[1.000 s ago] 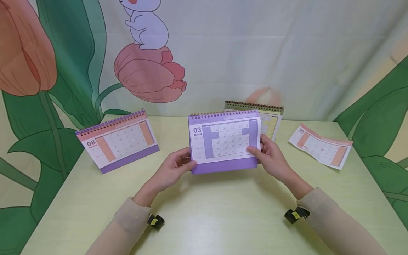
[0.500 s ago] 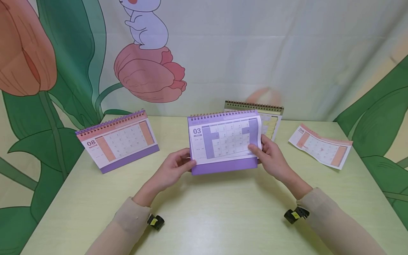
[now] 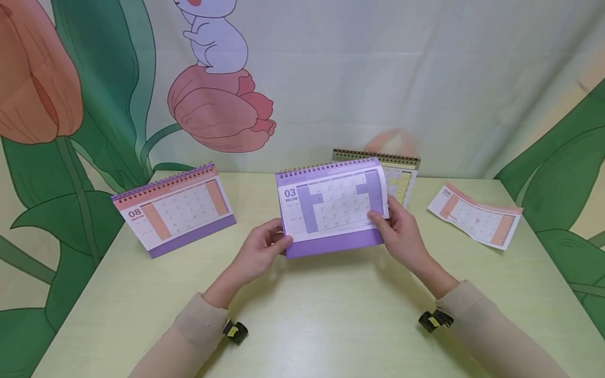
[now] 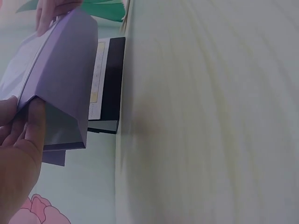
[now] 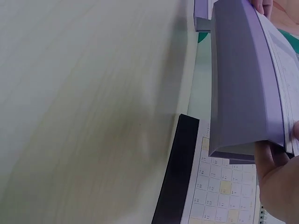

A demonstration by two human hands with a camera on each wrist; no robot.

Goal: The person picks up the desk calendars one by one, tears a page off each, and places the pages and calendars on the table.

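Note:
A purple spiral-bound desk calendar, showing page 03, is held up off the table between both hands. At its lower left side my left hand grips the edge, thumb in front and fingers behind or inside the stand. My right hand pinches the right side, its thumb pressing on the page's lower right corner, which curls a little. From the left wrist view, the calendar's folded stand opens below, with left fingers inside it. In the right wrist view the right fingers reach into the stand's other end.
Another desk calendar with pink page 08 on a purple stand stands at the left. A green-topped calendar stands behind the held one, partly hidden. One loose pink 08 page lies at the right. A printed curtain hangs behind the table.
The held calendar has tilted slightly, its right top corner shifting up and left. Both forearms have moved slightly inward. Both hands keep their grip, and the other calendars and loose page stay put.

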